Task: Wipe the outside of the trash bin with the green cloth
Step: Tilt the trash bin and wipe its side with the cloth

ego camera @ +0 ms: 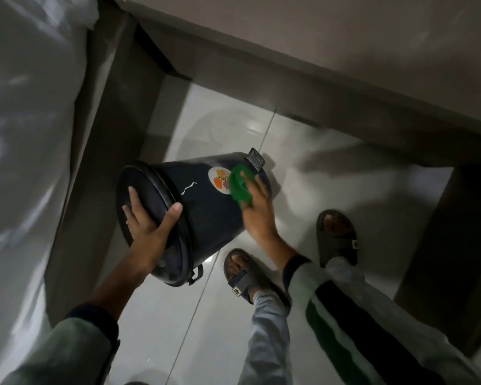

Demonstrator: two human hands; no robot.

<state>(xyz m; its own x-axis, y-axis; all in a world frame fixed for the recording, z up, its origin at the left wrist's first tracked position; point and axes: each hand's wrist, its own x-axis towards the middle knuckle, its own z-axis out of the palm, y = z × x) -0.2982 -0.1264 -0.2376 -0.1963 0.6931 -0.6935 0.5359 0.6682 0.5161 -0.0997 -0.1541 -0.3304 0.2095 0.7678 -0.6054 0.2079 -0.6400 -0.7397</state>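
Observation:
A dark blue trash bin (206, 212) is tilted over above the white tiled floor, its black lid (147, 195) facing left and its base with the grey foot pedal (256, 159) to the right. My left hand (147, 229) grips the lid's rim, fingers on the lid and thumb on the bin wall. My right hand (257, 209) presses the green cloth (240, 186) against the bin's side, beside a round sticker (219, 179).
Dark table legs stand left (95, 162) and right (442, 245) of the bin, with the tabletop edge (317, 87) above. My two feet in sandals (240, 276) stand on the floor (331, 176) just below the bin. A pale plastic sheet (20, 134) hangs at the left.

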